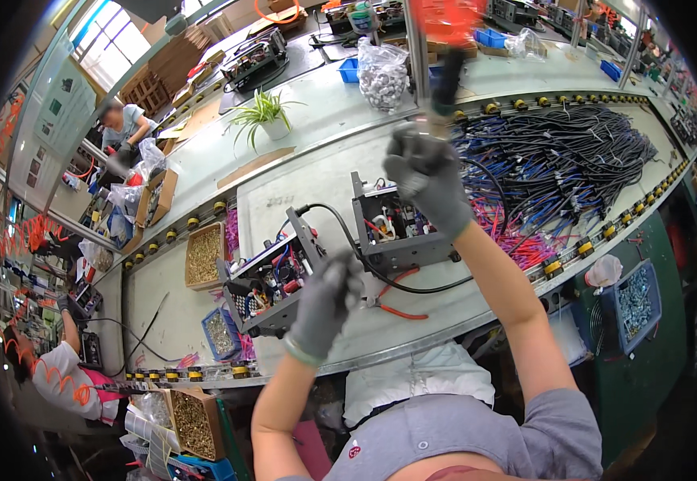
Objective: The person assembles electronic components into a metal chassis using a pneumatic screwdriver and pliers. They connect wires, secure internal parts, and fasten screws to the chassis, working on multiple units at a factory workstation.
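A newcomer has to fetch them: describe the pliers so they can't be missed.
On the long pale bench, find the rightmost open metal case. Just in front of it, nearer the wearer, lie the pliers. Their two red-orange handles spread in a V, unlike the dark case or the looping black cable.

From here I read grey gloves [320, 314], a blurred red-and-black tool [448, 76] at one o'clock, black-and-blue cables [557, 156] at two, orange-handled pliers [401, 313] at five.

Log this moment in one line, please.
left gloved hand: by left open unit, contact unclear | right gloved hand: raised by blurred red-black tool, grip unclear | red-handled pliers: on worktop | cables: heaped right
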Demonstrator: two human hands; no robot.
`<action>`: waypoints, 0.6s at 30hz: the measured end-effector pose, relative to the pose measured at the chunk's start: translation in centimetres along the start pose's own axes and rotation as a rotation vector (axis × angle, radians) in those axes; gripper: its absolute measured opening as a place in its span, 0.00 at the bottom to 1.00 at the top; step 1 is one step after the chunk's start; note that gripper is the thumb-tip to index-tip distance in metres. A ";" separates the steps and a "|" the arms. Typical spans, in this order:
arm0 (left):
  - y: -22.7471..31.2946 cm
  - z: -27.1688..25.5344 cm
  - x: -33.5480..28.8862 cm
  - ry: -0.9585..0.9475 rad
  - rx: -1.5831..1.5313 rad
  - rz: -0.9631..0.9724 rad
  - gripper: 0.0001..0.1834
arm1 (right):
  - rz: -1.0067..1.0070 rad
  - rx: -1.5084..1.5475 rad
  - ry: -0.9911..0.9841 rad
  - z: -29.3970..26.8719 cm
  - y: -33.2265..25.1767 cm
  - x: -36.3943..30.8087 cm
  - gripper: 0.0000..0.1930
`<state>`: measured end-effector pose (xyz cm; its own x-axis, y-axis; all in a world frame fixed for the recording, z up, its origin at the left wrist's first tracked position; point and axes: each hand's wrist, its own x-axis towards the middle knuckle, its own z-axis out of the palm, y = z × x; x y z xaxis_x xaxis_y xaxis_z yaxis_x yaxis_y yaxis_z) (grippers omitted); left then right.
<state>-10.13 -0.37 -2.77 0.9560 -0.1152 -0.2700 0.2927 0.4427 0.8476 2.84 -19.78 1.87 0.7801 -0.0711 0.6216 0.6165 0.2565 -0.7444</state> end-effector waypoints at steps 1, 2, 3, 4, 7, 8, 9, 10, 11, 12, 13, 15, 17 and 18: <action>-0.5 1.2 -2.0 -0.051 0.081 -0.012 0.20 | 0.184 0.209 0.042 -0.7 -2.9 -1.1 0.12; -2.0 1.2 -2.8 -0.059 0.049 -0.109 0.19 | 0.211 0.338 0.064 -0.5 -4.5 -2.7 0.12; -3.8 1.3 -3.2 -0.121 -0.093 -0.128 0.18 | 0.235 0.462 0.094 -0.5 -6.2 -4.3 0.13; -5.3 1.7 -3.4 -0.182 -0.232 -0.150 0.17 | 0.101 0.495 0.116 -0.2 -6.9 -6.0 0.18; -7.2 3.8 -3.3 -0.154 -0.281 -0.267 0.17 | -0.015 0.583 -0.032 -2.7 -7.5 -9.8 0.22; -7.3 4.3 -3.1 -0.151 -0.287 -0.228 0.17 | -0.087 0.644 -0.085 -2.7 -7.4 -10.2 0.23; -7.5 4.7 -3.3 -0.149 -0.287 -0.204 0.17 | -0.072 0.535 0.002 -2.8 -7.7 -11.6 0.24; -7.7 5.0 -3.0 -0.153 -0.281 -0.169 0.17 | -0.067 0.426 0.079 -2.7 -7.8 -12.6 0.25; -8.0 5.1 -3.0 -0.098 -0.267 -0.165 0.16 | 0.010 0.399 0.164 -2.3 -8.4 -13.6 0.27; -8.4 5.1 -3.0 -0.130 -0.326 -0.187 0.16 | 0.017 0.463 0.268 -2.1 -8.9 -13.7 0.27; -8.9 4.7 -2.9 -0.160 -0.387 -0.209 0.17 | 0.013 0.422 0.308 -2.1 -9.0 -14.0 0.28; -9.5 4.8 -3.2 -0.197 -0.412 -0.225 0.17 | 0.016 0.376 0.348 -2.3 -9.0 -14.4 0.28; -9.8 5.1 -3.0 -0.196 -0.522 -0.296 0.17 | 0.031 0.366 0.348 -2.5 -9.0 -14.6 0.28; -9.8 5.1 -2.8 -0.195 -0.574 -0.325 0.16 | 0.001 0.366 0.332 -2.6 -8.9 -14.5 0.28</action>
<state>-15.56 -8.94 -7.94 0.8240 -0.4558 -0.3364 0.5584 0.7536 0.3468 -13.71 -23.49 -1.16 0.8090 -0.3586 0.4657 0.5845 0.5744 -0.5731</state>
